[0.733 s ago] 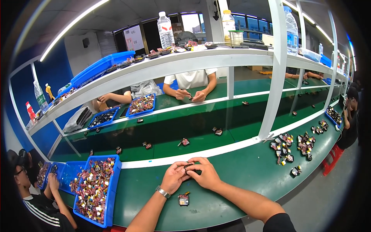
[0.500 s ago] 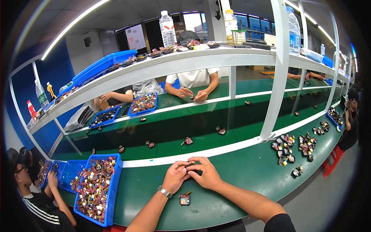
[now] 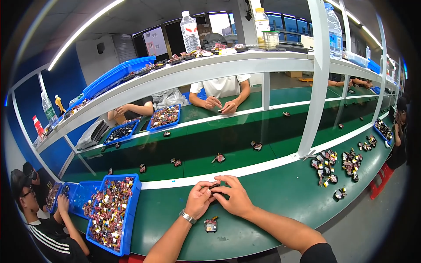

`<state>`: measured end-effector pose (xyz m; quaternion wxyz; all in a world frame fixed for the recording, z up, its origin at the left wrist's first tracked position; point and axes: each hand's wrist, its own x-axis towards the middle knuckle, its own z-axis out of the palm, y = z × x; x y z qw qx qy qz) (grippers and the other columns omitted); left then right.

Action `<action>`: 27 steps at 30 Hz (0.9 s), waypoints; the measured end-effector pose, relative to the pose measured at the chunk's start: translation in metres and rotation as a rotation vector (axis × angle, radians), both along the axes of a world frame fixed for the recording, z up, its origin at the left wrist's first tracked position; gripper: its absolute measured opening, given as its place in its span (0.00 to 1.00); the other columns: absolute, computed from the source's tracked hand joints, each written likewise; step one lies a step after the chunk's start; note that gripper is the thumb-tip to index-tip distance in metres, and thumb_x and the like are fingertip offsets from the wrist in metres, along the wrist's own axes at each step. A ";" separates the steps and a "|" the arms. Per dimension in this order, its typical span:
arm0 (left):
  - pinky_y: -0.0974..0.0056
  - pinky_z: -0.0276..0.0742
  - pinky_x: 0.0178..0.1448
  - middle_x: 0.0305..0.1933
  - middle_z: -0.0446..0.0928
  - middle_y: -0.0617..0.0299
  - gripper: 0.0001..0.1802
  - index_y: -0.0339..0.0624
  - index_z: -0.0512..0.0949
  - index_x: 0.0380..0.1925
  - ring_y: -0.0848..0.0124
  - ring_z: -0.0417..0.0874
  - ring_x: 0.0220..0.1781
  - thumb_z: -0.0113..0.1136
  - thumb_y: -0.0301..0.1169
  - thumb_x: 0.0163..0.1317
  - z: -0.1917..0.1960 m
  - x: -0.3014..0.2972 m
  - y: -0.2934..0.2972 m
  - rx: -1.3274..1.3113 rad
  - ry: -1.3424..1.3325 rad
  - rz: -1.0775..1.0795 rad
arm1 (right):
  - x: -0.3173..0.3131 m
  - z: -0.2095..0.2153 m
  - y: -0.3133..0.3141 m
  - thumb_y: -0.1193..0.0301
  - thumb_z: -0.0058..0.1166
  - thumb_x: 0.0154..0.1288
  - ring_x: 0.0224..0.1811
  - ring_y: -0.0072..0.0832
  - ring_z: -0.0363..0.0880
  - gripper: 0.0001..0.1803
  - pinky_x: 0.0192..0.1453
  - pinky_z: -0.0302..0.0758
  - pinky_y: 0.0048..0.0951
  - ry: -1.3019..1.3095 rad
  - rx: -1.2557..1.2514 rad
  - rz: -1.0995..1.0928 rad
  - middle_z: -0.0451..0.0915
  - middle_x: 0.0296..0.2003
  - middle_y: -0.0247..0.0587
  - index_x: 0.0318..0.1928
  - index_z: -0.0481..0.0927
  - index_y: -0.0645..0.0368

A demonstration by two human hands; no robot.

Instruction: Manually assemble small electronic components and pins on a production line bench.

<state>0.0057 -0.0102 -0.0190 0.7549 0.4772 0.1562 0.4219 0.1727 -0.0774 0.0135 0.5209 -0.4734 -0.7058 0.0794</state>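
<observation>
My left hand [image 3: 198,202] and my right hand [image 3: 233,198] meet over the green worktop, both closed around a small black plastic part [image 3: 214,187]. Fingers cover most of that part, so its details cannot be made out. My left hand grips it from the left, with a metal watch on that wrist. The right thumb and fingers press on it from the other side. Just below the hands, a small black module [image 3: 211,225] with a whitish face and reddish and yellow bits lies on the worktop, touched by neither hand.
On my left stands a blue tray [image 3: 136,193] heaped with similar small parts. Loose piles of modules [image 3: 324,166] lie on the right. Beyond a white rail [image 3: 175,183], a green belt [image 3: 197,168] carries scattered modules. A white post [image 3: 316,87] and shelf rise ahead; other people sit around.
The view has shifted slightly, so most things appear a little farther right. Both hands keep nearly the same grip on the black part.
</observation>
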 end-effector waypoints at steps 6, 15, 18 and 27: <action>0.53 0.77 0.64 0.65 0.71 0.47 0.11 0.41 0.69 0.51 0.60 0.78 0.60 0.51 0.23 0.71 -0.004 -0.002 0.001 0.004 -0.053 -0.039 | 0.001 0.000 0.001 0.75 0.64 0.57 0.60 0.39 0.71 0.10 0.59 0.74 0.37 0.053 -0.017 0.032 0.77 0.56 0.39 0.40 0.86 0.55; 0.54 0.78 0.63 0.64 0.72 0.47 0.11 0.41 0.69 0.51 0.61 0.78 0.61 0.51 0.23 0.71 -0.001 0.004 -0.002 0.005 -0.042 0.018 | 0.000 -0.009 0.006 0.76 0.63 0.57 0.62 0.40 0.70 0.12 0.60 0.73 0.37 0.070 -0.015 0.049 0.74 0.61 0.39 0.43 0.87 0.54; 0.54 0.78 0.62 0.64 0.72 0.47 0.11 0.40 0.69 0.52 0.62 0.78 0.60 0.52 0.24 0.71 0.001 0.003 -0.002 0.012 0.010 0.066 | 0.002 -0.008 0.008 0.76 0.63 0.57 0.58 0.39 0.72 0.12 0.58 0.74 0.37 0.026 -0.026 0.035 0.75 0.59 0.39 0.43 0.86 0.54; 0.55 0.80 0.60 0.51 0.78 0.56 0.13 0.40 0.68 0.54 0.66 0.81 0.54 0.52 0.25 0.71 0.004 0.003 -0.005 -0.086 0.094 0.024 | 0.001 -0.005 0.008 0.76 0.64 0.53 0.43 0.38 0.77 0.10 0.48 0.77 0.36 -0.094 0.072 -0.055 0.77 0.39 0.38 0.37 0.82 0.57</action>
